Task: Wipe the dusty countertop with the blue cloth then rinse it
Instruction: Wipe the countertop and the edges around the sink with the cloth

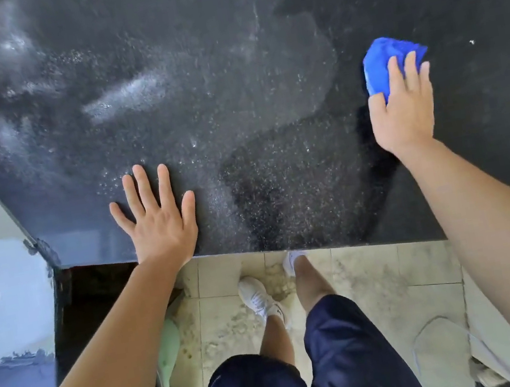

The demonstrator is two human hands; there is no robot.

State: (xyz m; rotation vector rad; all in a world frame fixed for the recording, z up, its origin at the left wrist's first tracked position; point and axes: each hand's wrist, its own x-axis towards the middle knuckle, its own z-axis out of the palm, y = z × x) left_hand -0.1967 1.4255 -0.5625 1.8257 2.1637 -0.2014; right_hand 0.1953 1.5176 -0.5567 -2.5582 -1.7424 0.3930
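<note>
Pressing a blue cloth [384, 65] on the dusty countertop [225, 63], toward its right side.
The right hand [402, 114] lay on the bunched cloth with nearly straight fingers; the left hand [157, 217] rested flat, fingers spread, at the front edge.

Black speckled countertop [255, 41] is carrying a pale dust film [197, 101] over its left and middle; darker, cleaner patches are showing near centre and at right. Bunched blue cloth [384, 67] is lying at right, with the right hand [405, 110] pressing on its near part. Left hand [158, 216] is resting palm-down, fingers spread, at the near edge.
</note>
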